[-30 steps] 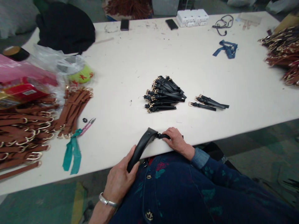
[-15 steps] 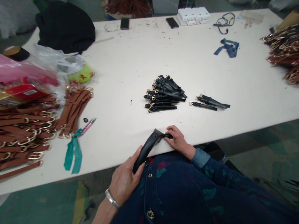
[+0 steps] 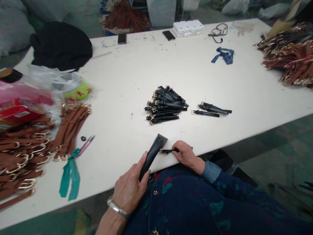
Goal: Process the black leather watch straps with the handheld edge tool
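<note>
My left hand (image 3: pixel 130 184), with a silver bangle at the wrist, is wrapped round a long black object (image 3: pixel 153 158). It is smooth with a broad flat grey end tilted up and away; its exact kind does not show clearly. At the table's near edge my right hand (image 3: pixel 187 155) pinches a small black buckle strap (image 3: pixel 167 151), its buckle end just beside the black object. Beyond the hands lies a heap of black buckle straps (image 3: pixel 167 104) with gold buckles. Several more of these straps (image 3: pixel 212 109) lie apart to the right.
Brown leather straps (image 3: pixel 70 130) are piled at the left, beside pink-handled snips (image 3: pixel 86 146) and a teal ribbon (image 3: pixel 70 176). More brown straps (image 3: pixel 293 58) lie far right. Two phones (image 3: pixel 168 35), a white power strip (image 3: pixel 188 28) and a blue cloth strip (image 3: pixel 223 55) are at the back.
The black object's far end has come away from my right hand's strap, leaving a small gap. The strap's buckle end now shows. The whole view has shifted slightly.
</note>
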{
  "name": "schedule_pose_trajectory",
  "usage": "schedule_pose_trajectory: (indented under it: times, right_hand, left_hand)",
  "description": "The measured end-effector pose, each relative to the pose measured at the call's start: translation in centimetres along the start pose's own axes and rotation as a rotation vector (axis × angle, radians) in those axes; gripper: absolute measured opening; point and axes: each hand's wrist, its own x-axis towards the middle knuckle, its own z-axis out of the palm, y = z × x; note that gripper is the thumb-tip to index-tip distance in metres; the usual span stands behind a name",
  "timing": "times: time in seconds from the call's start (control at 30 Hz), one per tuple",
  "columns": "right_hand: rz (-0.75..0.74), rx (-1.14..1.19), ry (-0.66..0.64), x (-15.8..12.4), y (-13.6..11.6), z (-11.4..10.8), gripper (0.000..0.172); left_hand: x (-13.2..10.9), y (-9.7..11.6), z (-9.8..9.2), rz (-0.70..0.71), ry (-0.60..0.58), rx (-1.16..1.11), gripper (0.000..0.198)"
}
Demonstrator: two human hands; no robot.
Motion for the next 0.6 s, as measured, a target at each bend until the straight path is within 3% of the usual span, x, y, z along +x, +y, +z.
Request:
schedule_pose_trajectory:
  times: [0.13, 0.33, 0.43, 0.6]
  right_hand:
    - [0.079, -0.017, -0.024, -1.3, 0.6, -0.7, 0.010]
    - [0.176, -0.062, -0.102, -2.9, 2.0, -2.3, 0.015]
    - [0.242, -0.053, -0.131, -3.3, 2.7, -3.6, 0.019]
    - [0.373, 0.039, -0.095, -3.2, 4.8, -5.7, 0.014]
  left_hand:
    - [1.7, 1.9, 0.0, 0.124, -0.010, -0.065, 0.060]
    - [6.3, 5.7, 1.7, 0.279, -0.048, -0.099, 0.059]
    - [6.5, 6.0, 2.0, 0.269, -0.045, -0.083, 0.059]
    - [5.2, 4.7, 1.3, 0.175, -0.008, -0.037, 0.059]
